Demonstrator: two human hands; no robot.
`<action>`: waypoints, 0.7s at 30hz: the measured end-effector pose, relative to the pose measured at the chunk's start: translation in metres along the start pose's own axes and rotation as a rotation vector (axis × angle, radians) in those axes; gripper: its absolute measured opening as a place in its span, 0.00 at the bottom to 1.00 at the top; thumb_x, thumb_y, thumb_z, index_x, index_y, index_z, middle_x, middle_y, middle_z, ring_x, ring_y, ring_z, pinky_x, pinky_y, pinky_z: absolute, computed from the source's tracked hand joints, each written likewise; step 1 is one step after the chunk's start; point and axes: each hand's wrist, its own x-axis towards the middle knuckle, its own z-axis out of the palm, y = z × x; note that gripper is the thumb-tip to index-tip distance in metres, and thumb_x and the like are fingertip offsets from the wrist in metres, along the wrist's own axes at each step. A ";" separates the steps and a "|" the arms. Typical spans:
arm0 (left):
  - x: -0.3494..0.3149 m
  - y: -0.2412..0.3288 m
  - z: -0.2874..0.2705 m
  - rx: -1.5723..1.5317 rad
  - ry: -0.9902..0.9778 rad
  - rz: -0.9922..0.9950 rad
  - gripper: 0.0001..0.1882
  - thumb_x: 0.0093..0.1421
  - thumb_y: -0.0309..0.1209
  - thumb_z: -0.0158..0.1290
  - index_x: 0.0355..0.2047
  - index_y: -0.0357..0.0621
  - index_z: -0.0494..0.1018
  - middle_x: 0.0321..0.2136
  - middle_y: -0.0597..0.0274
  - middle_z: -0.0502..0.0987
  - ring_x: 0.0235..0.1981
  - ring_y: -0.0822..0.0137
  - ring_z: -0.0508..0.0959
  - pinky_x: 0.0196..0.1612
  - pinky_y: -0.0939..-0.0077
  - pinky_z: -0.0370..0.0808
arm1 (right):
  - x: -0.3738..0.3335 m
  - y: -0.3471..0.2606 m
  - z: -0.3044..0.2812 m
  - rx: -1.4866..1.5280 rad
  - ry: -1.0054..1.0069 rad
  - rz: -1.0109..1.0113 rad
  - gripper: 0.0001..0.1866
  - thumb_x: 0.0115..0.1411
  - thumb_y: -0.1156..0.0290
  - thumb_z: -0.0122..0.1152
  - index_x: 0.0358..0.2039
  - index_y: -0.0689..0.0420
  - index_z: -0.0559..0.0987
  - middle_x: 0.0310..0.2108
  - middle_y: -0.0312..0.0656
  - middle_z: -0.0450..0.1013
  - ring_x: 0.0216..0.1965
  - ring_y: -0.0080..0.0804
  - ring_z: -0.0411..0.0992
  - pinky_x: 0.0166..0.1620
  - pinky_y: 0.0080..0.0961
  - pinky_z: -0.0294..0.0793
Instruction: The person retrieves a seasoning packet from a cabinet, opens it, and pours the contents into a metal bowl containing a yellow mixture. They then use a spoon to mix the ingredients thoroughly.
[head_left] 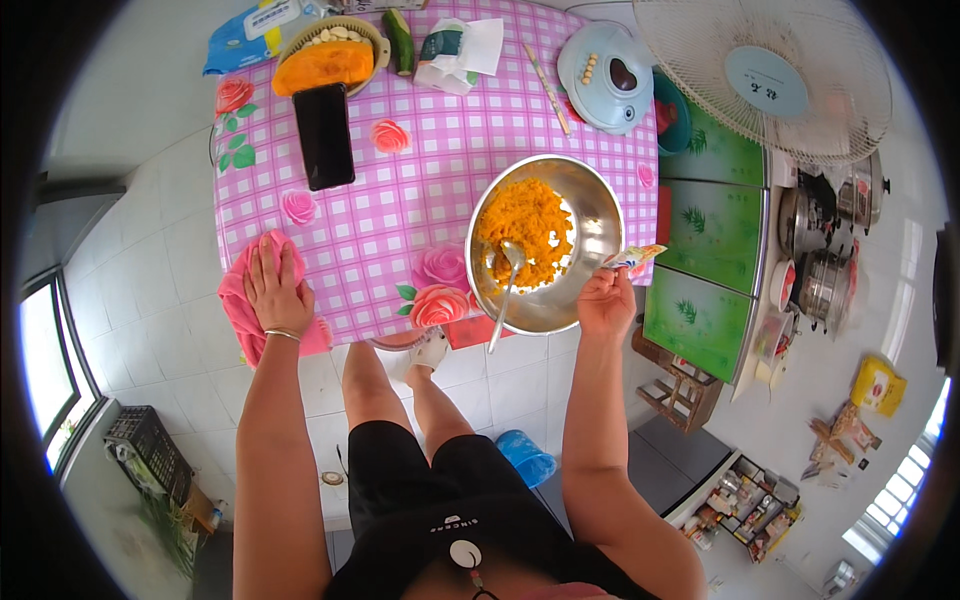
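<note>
My left hand (275,283) lies flat with fingers stretched out on a crumpled pink cloth (236,303) at the table's near left corner. A small printed packet (640,257) is pinched in my right hand (606,302), at the right rim of a large steel bowl (600,205). Orange mash (533,215), which looks like pumpkin, covers the left part of the bowl's bottom. A metal spoon (513,262) rests in the mash, its handle leaning out over the near rim. Whether the packet is torn I cannot tell.
A checked pink tablecloth (385,230) covers the table. On it are a black phone (324,137), a basket (380,45) with a pumpkin piece (322,68), a cucumber (398,42), tissues (455,55) and a pale blue appliance (600,80). A fan (765,80) stands at the far right.
</note>
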 end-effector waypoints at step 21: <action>0.001 0.003 0.002 0.023 0.032 0.024 0.35 0.47 0.35 0.50 0.59 0.50 0.60 0.63 0.56 0.50 0.63 0.51 0.52 0.60 0.51 0.50 | -0.016 0.039 -0.018 -0.171 0.167 -0.026 0.02 0.58 0.75 0.56 0.32 0.54 0.72 0.28 0.34 0.73 0.29 0.22 0.72 0.30 0.13 0.75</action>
